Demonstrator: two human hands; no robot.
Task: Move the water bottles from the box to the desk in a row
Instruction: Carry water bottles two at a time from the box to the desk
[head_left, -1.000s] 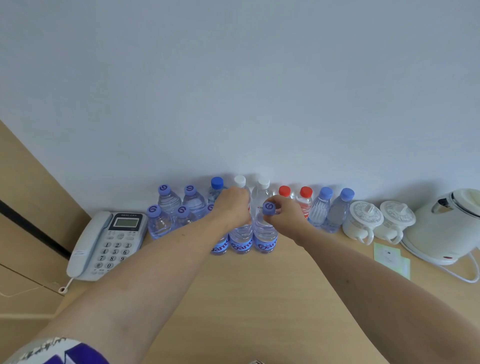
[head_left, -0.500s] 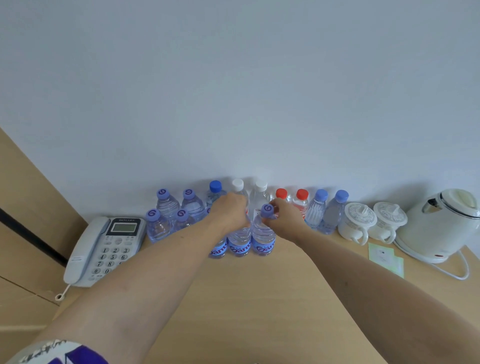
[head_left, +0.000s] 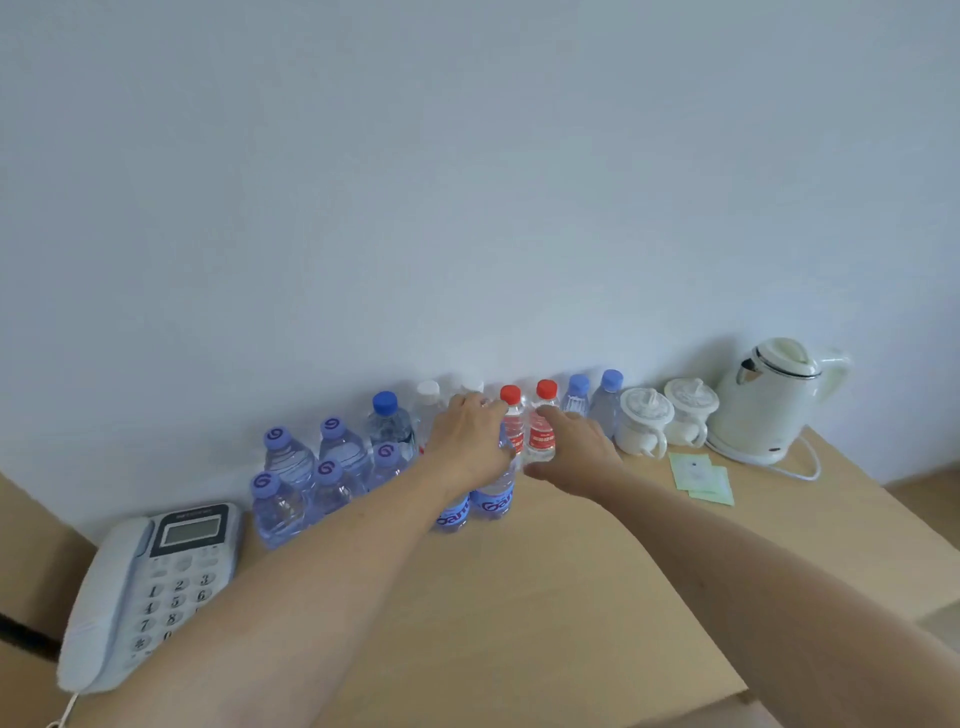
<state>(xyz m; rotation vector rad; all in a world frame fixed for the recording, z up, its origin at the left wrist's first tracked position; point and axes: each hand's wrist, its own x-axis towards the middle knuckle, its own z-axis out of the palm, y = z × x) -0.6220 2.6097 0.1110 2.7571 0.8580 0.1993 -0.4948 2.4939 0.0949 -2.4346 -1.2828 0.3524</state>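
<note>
While our left hand (head_left: 470, 441) clasps a front bottle (head_left: 493, 493) and our right hand (head_left: 571, 452) hovers unclenched, we should nudge bottles gently into line on the tabletop (head_left: 545, 597).

the left hand (head_left: 470, 441) covers the caps and upper halves of two blue-labelled bottles (head_left: 492, 498), so whether it grips them cannot be told. the right hand (head_left: 571, 447) hides the foot of a red-capped bottle (head_left: 542, 431); contact is unclear. a white-capped bottle (head_left: 428, 402) behind is blurred. the phone (head_left: 145, 587) has its cord cut by the bottom edge. the papers (head_left: 698, 475) have print too small to read.
</note>
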